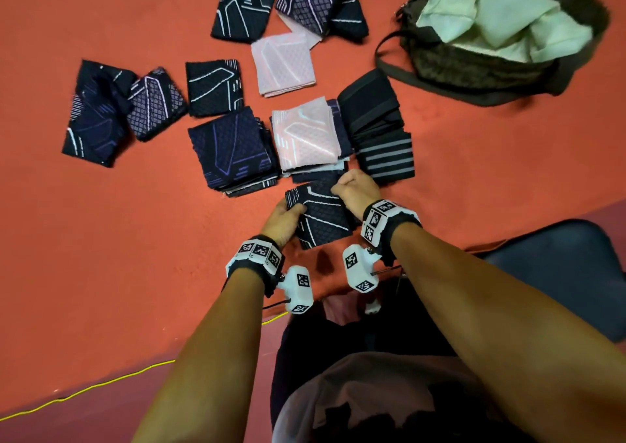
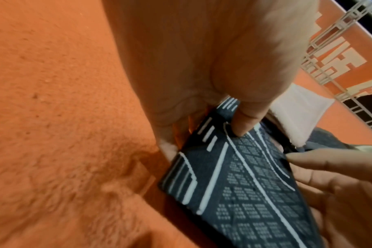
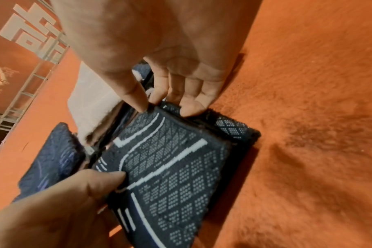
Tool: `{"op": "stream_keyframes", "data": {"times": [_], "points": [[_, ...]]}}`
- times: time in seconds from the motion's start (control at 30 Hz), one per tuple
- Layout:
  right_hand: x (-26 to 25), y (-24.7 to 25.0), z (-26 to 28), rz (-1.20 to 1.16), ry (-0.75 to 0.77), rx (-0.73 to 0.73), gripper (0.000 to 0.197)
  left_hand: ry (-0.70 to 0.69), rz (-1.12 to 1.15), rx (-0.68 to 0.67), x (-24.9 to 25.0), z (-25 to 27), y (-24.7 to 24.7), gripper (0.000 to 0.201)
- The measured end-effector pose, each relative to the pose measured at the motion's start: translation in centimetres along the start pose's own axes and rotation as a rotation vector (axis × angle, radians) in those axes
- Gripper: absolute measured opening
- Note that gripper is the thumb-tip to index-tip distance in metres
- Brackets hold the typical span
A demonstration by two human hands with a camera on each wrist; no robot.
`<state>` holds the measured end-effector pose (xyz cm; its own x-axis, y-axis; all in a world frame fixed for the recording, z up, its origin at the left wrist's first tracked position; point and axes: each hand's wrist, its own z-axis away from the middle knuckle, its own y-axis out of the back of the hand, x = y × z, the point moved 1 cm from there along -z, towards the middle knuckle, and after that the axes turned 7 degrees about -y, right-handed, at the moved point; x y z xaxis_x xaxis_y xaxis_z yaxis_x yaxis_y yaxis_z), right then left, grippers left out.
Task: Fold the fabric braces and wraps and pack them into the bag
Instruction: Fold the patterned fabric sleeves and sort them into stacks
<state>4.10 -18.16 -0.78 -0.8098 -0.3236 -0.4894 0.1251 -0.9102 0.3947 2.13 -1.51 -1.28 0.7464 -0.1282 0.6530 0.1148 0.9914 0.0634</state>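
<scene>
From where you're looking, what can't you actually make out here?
- Inside of the bag: head view, pale cloth fills the opening, so any packed braces are hidden.
- Underside of the dark brace: hidden in every view; left hand and right hand cover its edges.
- Stack beneath the pink brace: the count is too small to tell.

Orange carpet [image 1: 101, 273] — yellow cable [image 1: 101, 386] across.
</scene>
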Motion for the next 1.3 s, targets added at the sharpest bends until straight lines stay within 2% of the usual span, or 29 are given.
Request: {"op": "stream_keyframes", "data": {"times": [0.1,0.2,0.27,0.33,0.4,0.5,0.53,0.7,0.83,0.97,1.07,1.13,1.2,1.3], "points": [[0.7,0.4,-0.4,0.006,-0.003,0.031,0.013,0.009,-0.044,0.006,-0.8,-1.1,-0.7,0.017],[1.1,0.6,-0.7,0.014,0.016,0.019,0.011,0.003,-0.116,0.017,-1.6,-2.3,-0.5,0.028],[1.2,0.8,-0.7,0.059,0.049,0.016,0.009,0.0,-0.195,0.009,-1.9,-2.9,-0.2,0.043],[1.1,1.0,-0.8,0.133,0.1,0.015,0.01,0.016,-0.245,0.006,-2.1,-3.4,0.2,0.068],[1.0,1.0,-1.0,0.166,0.108,0.014,0.011,0.018,-0.289,-0.008,-1.9,-3.5,0.3,0.077],[0.6,1.0,-1.2,0.144,0.089,0.033,0.013,0.004,-0.28,-0.051,-1.1,-3.4,0.3,0.052],[0.5,1.0,-1.2,0.148,0.099,0.037,0.014,0.003,-0.269,-0.052,-1.0,-3.5,0.3,0.05],[-0.4,1.3,-0.9,0.168,0.158,0.043,0.014,0.012,-0.305,0.007,-1.6,-4.2,0.8,0.046],[-1.4,1.3,-0.9,0.221,0.222,0.076,0.015,0.007,-0.318,0.039,-2.6,-5.3,1.0,0.068],[-1.7,0.8,-0.6,0.256,0.205,0.004,0.021,0.016,-0.377,0.153,-2.2,-5.4,0.7,0.059],[-1.3,-0.1,-0.3,0.255,0.153,-0.073,0.022,0.001,-0.341,0.207,-1.6,-5.0,0.4,0.039],[-1.0,-0.6,-0.2,0.276,0.141,-0.082,0.02,-0.037,-0.398,0.228,-1.4,-5.0,0.6,0.033],[-0.8,-1.0,-0.4,0.306,0.153,-0.08,0.021,-0.097,-0.517,0.198,-0.9,-4.6,0.6,0.035],[-0.7,-1.5,-0.7,0.383,0.185,-0.092,0.027,-0.102,-0.526,0.102,-0.7,-4.3,0.3,0.032]]}}
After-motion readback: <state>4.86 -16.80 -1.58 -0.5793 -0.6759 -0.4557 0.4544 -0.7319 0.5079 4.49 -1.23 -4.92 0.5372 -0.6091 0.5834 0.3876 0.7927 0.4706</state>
